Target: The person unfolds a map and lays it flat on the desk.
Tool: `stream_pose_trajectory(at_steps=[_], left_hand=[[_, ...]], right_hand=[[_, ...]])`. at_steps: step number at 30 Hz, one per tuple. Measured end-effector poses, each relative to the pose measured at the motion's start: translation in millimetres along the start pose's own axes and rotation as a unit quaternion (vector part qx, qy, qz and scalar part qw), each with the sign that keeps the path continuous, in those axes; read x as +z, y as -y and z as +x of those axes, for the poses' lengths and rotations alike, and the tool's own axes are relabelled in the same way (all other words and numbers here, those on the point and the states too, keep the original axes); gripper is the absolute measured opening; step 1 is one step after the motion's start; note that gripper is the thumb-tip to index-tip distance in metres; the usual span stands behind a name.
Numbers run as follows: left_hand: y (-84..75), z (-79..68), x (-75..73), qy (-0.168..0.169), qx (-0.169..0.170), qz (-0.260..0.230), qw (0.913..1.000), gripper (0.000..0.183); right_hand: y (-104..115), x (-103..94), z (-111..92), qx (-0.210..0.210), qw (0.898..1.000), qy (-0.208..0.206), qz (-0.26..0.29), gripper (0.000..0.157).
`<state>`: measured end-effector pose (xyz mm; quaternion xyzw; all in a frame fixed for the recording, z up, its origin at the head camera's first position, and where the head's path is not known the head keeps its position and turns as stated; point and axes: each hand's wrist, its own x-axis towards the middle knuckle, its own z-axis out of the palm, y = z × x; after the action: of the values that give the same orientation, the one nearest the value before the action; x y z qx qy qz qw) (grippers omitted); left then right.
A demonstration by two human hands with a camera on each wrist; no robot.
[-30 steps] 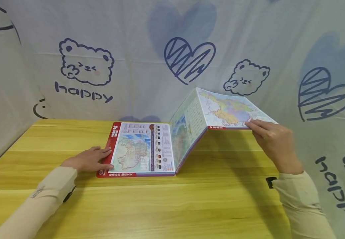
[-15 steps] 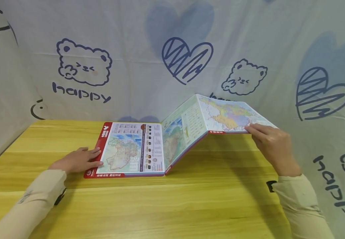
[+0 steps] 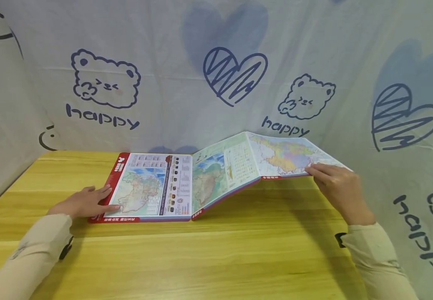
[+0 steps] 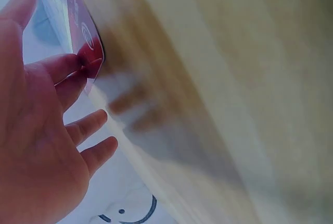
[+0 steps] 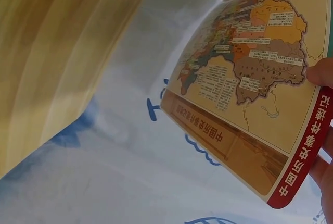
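A folding map with a red edge spreads across the table, its left panel flat and its other panels raised in a ridge. My left hand lies on the red left edge, thumb and fingers extended over the surface; the left wrist view shows two fingertips touching the red corner. My right hand pinches the front edge of the right panel and holds it above the table. In the right wrist view, the panel's underside shows another coloured map, with part of the thumb on it.
The wooden table reaches back to a pale cloth backdrop printed with bears and hearts. This cloth also hangs close at the right, beside my right arm.
My left hand has slid left with the map's left panel. The middle ridge has sunk and widened, and the right panel, still in my right hand, is lower.
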<state>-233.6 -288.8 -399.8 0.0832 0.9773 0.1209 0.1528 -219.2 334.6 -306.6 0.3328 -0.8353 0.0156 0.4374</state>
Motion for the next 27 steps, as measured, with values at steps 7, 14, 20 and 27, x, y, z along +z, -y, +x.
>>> stream_pose_trajectory(at_steps=[7, 14, 20, 27], left_hand=[[11.0, -4.0, -0.3, 0.009, -0.023, -0.031, 0.9992, 0.113], [23.5, -8.5, 0.5, 0.006, -0.014, -0.038, 0.9992, 0.115], [33.3, -9.2, 0.4, 0.0, -0.004, -0.035, 0.9994, 0.115], [38.6, -9.9, -0.2, -0.001, 0.003, -0.036, 0.9993, 0.114]], right_hand=[[0, 6.9, -11, -0.008, 1.0, 0.017, 0.002, 0.035], [-3, 16.9, -23, -0.012, 1.0, 0.024, 0.017, 0.034], [-5, 25.4, -34, -0.019, 0.999, 0.017, 0.029, 0.01], [-3, 35.1, -47, 0.002, 0.999, 0.034, 0.038, 0.055]])
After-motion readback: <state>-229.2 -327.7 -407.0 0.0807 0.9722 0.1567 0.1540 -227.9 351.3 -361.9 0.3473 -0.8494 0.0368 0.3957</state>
